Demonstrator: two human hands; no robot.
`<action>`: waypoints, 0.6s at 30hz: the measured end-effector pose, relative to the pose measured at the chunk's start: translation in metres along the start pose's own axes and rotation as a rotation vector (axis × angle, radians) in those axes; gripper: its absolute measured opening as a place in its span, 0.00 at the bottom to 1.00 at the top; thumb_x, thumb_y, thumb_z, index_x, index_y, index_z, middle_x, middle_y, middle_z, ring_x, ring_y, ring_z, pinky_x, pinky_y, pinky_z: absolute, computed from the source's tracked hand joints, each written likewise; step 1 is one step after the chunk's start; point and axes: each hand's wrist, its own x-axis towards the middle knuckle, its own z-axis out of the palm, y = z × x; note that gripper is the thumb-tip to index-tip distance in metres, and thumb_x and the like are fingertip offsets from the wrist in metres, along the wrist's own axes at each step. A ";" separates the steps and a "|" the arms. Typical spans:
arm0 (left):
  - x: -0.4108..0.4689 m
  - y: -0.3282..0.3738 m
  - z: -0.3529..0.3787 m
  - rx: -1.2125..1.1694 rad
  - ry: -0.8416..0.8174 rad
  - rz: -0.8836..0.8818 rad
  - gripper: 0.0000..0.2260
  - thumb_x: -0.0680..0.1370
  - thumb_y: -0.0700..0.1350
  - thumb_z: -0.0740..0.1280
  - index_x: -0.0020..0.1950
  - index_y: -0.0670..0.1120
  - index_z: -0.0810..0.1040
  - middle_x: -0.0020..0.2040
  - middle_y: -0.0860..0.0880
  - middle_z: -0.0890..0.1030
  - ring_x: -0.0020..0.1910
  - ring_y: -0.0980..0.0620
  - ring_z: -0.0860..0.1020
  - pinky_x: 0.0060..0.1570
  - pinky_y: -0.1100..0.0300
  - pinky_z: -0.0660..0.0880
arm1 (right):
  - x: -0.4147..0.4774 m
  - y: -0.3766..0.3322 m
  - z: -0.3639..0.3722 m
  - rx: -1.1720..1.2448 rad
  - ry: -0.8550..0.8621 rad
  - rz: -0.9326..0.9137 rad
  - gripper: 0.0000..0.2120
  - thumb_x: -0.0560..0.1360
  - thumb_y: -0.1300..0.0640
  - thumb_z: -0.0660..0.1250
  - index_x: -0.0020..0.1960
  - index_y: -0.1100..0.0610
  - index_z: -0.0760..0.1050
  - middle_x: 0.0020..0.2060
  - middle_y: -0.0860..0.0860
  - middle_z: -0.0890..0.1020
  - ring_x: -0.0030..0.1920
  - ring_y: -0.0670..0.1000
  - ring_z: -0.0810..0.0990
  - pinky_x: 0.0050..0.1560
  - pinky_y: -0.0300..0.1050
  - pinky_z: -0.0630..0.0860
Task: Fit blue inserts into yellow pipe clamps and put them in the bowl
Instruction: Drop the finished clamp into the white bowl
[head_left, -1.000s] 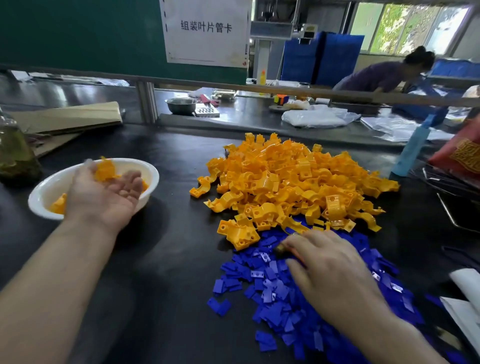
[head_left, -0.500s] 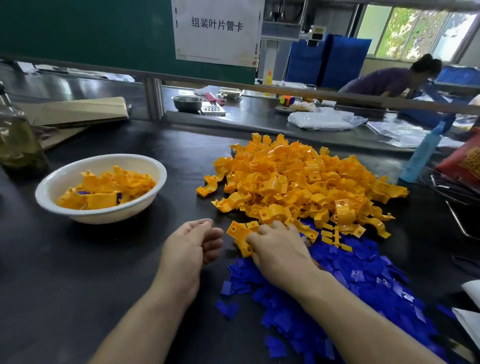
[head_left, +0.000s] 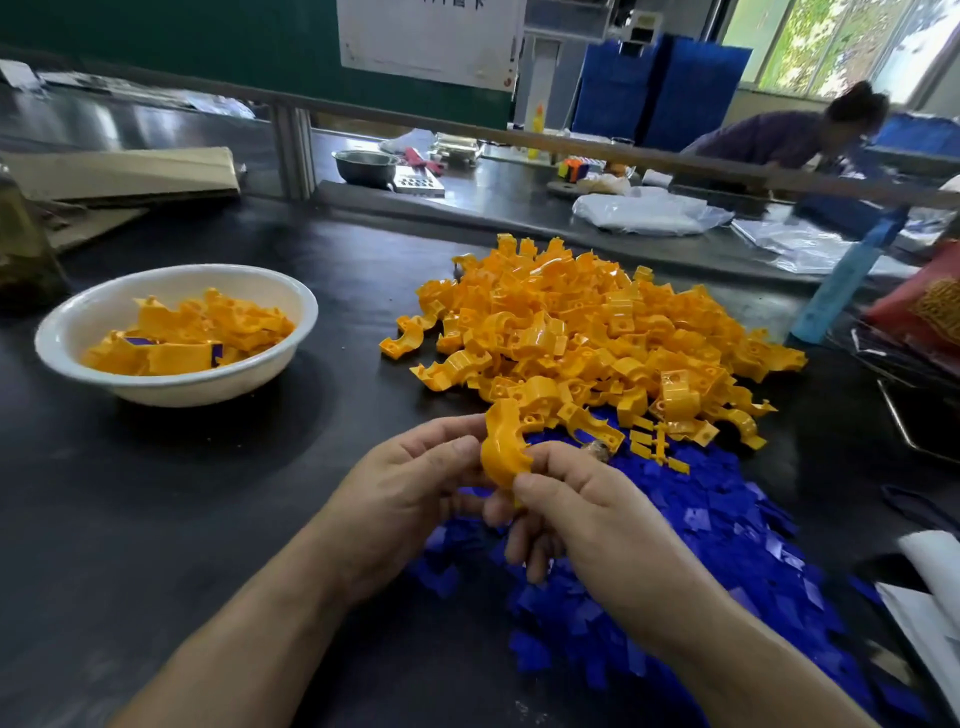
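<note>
Both my hands hold one yellow pipe clamp (head_left: 503, 447) just above the near edge of the piles. My left hand (head_left: 410, 493) pinches its left side with thumb and fingertips. My right hand (head_left: 582, 509) grips its lower right end, fingers curled beneath. Whether a blue insert is in my fingers is hidden. A big heap of yellow clamps (head_left: 582, 332) lies beyond the hands. Loose blue inserts (head_left: 701, 545) spread under and right of my right hand. The white bowl (head_left: 62, 332) at the left holds several fitted clamps.
A dark bottle (head_left: 21, 244) and flattened cardboard (head_left: 119, 171) sit at the far left. A light blue bottle (head_left: 841, 280), a red bag (head_left: 930, 301) and papers (head_left: 930, 597) crowd the right edge. Behind a rail a person (head_left: 795, 135) bends over another bench.
My left hand came back from the bowl to the piles. My right hand picked a yellow clamp off the heap's edge, and both hands now hold it lifted off the table.
</note>
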 end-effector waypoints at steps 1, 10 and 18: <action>0.000 -0.001 0.001 -0.010 -0.020 -0.004 0.16 0.76 0.44 0.68 0.64 0.44 0.79 0.56 0.36 0.82 0.48 0.44 0.81 0.45 0.53 0.80 | -0.006 -0.001 0.001 -0.019 -0.021 0.022 0.09 0.81 0.56 0.58 0.51 0.45 0.76 0.43 0.50 0.84 0.35 0.49 0.81 0.33 0.40 0.77; -0.003 -0.004 0.010 -0.045 -0.086 -0.098 0.16 0.72 0.40 0.71 0.59 0.41 0.81 0.51 0.38 0.83 0.45 0.45 0.82 0.45 0.53 0.82 | -0.041 -0.003 -0.009 -0.947 0.074 0.019 0.15 0.76 0.35 0.56 0.61 0.35 0.62 0.48 0.40 0.78 0.46 0.41 0.77 0.40 0.38 0.74; 0.000 0.004 0.007 -0.123 0.156 -0.149 0.15 0.69 0.41 0.69 0.56 0.41 0.78 0.44 0.42 0.84 0.36 0.49 0.82 0.35 0.54 0.80 | -0.033 0.027 -0.021 -1.418 0.016 0.172 0.30 0.74 0.30 0.53 0.70 0.42 0.54 0.51 0.46 0.78 0.48 0.53 0.78 0.35 0.47 0.69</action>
